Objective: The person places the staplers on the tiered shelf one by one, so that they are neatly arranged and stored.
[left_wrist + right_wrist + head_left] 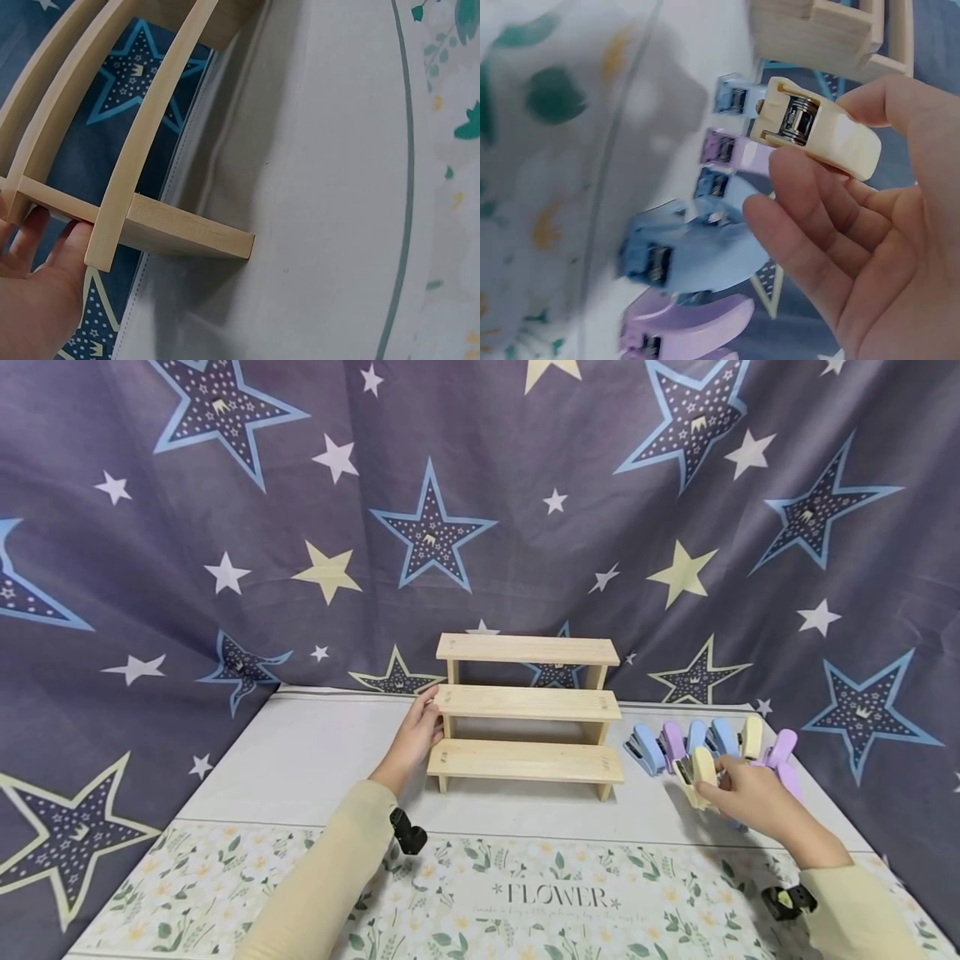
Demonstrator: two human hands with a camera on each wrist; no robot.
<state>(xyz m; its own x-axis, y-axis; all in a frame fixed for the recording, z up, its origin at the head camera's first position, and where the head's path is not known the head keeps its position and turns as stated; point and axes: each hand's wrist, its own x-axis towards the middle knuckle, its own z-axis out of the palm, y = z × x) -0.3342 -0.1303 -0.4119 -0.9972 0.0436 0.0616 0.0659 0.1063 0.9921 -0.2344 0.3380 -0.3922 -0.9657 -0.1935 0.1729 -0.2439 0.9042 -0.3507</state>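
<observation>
A three-step wooden display stand (525, 760) stands on the white part of the table. My left hand (420, 727) grips its left end at the middle step; the left wrist view shows fingers and thumb at the wooden side piece (60, 201). My right hand (757, 797) pinches a pale yellow stapler-like tool (703, 768) and holds it up, its metal spring mechanism (799, 120) showing in the right wrist view. Below and behind that hand sit similar tools, among them a blue one (645, 747), a purple one (672, 743) and another yellow one (751, 737).
A floral mat (555, 868) lettered FLOWER covers the table's near part. Star-printed cloth (480, 435) hangs behind the table and along both sides. More purple tools (783, 747) sit at the far right, partly hidden by my right hand.
</observation>
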